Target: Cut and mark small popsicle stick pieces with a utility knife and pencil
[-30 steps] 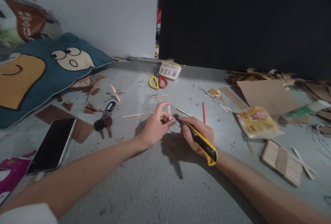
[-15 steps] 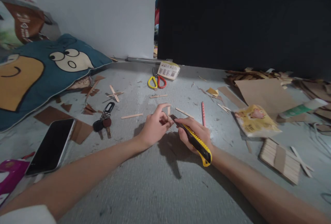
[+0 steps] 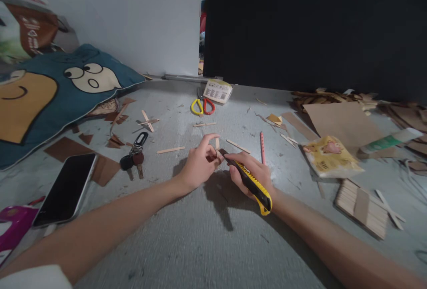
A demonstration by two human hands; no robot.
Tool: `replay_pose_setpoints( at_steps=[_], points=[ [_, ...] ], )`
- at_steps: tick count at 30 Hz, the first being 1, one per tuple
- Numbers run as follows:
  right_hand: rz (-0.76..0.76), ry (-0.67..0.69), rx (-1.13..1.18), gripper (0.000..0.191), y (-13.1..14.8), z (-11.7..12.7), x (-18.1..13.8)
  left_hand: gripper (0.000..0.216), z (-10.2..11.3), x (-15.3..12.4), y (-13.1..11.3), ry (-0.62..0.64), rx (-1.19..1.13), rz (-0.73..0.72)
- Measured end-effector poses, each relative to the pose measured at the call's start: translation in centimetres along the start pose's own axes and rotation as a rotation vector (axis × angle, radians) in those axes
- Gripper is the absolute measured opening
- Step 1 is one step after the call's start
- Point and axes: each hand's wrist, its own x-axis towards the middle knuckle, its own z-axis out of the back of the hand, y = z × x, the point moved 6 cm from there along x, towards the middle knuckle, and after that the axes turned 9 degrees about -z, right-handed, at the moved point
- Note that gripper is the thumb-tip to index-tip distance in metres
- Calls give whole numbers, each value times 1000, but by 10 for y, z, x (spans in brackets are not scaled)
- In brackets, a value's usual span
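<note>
My left hand (image 3: 201,162) is closed on a small wooden craft stick (image 3: 217,143), whose pale end sticks up past the fingers. Wrapped round a yellow and black utility knife (image 3: 251,181), my right hand (image 3: 256,171) points the blade end at the stick, close to the left fingertips. Whether the blade touches the wood is too small to tell. A loose craft stick (image 3: 238,146) lies just beyond the right hand, and another stick (image 3: 171,150) is left of the left hand. A pink patterned strip (image 3: 262,146) lies behind my right hand.
Scissors (image 3: 203,106) and a white packet (image 3: 218,91) lie at the back. On the left are keys (image 3: 135,158), a phone (image 3: 66,189) and a blue cushion (image 3: 73,84). To the right are a yellow packet (image 3: 328,155), a stick bundle (image 3: 362,206) and a glue stick (image 3: 390,140).
The knife's handle end has shifted very slightly to the left. Both hands otherwise keep the same place and hold.
</note>
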Motion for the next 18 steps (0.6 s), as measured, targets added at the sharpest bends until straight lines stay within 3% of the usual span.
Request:
replay_pose_setpoints(
  at_steps=[13, 18],
  points=[
    [-33, 25, -1, 29, -3, -2, 1, 55, 0, 0, 2, 10, 77, 20],
    [-137, -40, 22, 19, -8, 3, -3, 57, -5, 1, 6, 177, 309, 21]
  ],
)
